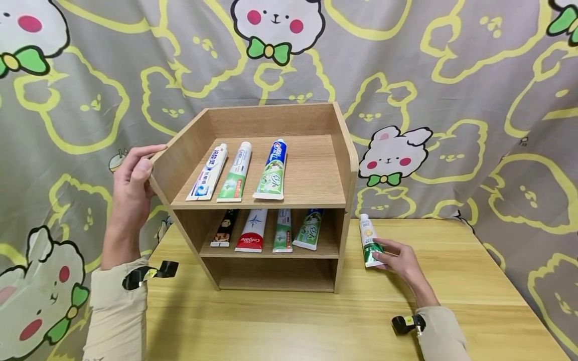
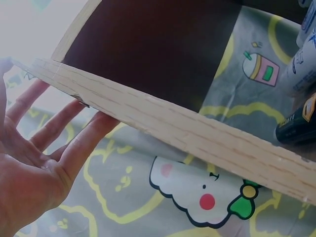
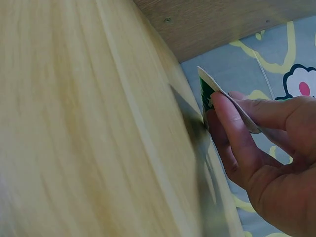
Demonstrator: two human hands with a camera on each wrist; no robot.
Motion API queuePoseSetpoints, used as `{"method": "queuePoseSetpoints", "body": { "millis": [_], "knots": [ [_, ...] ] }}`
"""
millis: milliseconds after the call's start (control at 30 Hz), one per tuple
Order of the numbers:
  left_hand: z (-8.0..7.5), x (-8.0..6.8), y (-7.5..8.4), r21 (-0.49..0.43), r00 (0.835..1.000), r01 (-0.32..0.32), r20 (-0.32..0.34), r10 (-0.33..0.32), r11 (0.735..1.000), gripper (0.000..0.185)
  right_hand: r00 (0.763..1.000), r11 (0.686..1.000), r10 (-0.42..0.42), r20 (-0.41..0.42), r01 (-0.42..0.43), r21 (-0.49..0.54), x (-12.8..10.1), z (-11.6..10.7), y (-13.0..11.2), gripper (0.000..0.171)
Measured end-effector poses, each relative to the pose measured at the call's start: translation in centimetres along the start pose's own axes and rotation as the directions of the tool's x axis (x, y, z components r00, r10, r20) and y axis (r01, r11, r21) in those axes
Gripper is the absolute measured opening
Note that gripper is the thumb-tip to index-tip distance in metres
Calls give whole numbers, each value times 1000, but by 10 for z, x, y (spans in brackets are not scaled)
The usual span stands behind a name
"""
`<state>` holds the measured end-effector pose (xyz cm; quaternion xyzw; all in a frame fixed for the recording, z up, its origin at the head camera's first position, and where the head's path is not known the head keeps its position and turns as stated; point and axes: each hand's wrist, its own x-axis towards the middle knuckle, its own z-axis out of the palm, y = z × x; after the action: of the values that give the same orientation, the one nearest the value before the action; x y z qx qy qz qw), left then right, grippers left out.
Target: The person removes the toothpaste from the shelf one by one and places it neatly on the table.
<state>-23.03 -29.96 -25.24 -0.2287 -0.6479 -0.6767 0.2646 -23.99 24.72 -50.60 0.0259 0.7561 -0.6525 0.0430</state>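
Note:
A wooden shelf unit [image 1: 347, 165] stands on the table. My left hand [image 1: 135, 175] rests on the front top corner of its left side wall, with straight fingers [image 2: 74, 133] flat against the outside of the panel [image 2: 197, 138] and the thumb up at the edge. To the right of the shelf, a white and green toothpaste tube [image 1: 368, 235] lies on the table. My right hand [image 1: 399, 260] pinches its flat crimped end [image 3: 205, 86] between thumb and fingers [image 3: 237, 133].
Three toothpaste tubes [image 1: 236, 171] lie side by side on the top tray. Several more lie on the middle shelf, among them a red one [image 1: 253, 230] and a black one [image 2: 296, 123]. The bottom shelf holds nothing. The wooden table [image 1: 271, 326] has a cartoon-print curtain [image 1: 474, 100] behind it.

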Motion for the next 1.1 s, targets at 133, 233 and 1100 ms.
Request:
{"method": "queuePoseSetpoints", "body": {
  "millis": [133,233,1100],
  "knots": [
    [-1,-1,1,7,1000,-3,17,3,1000,39,1000,1000,7,3,-7,-22,-1,2,0,55],
    [0,-1,0,-1,1000,-10,10,10,1000,39,1000,998,-7,4,7,-65,-2,2,-1,55],
    [3,-2,0,20,1000,1,-11,-1,1000,39,987,868,-163,5,146,-475,-2,-8,5,39]
  ]
}}
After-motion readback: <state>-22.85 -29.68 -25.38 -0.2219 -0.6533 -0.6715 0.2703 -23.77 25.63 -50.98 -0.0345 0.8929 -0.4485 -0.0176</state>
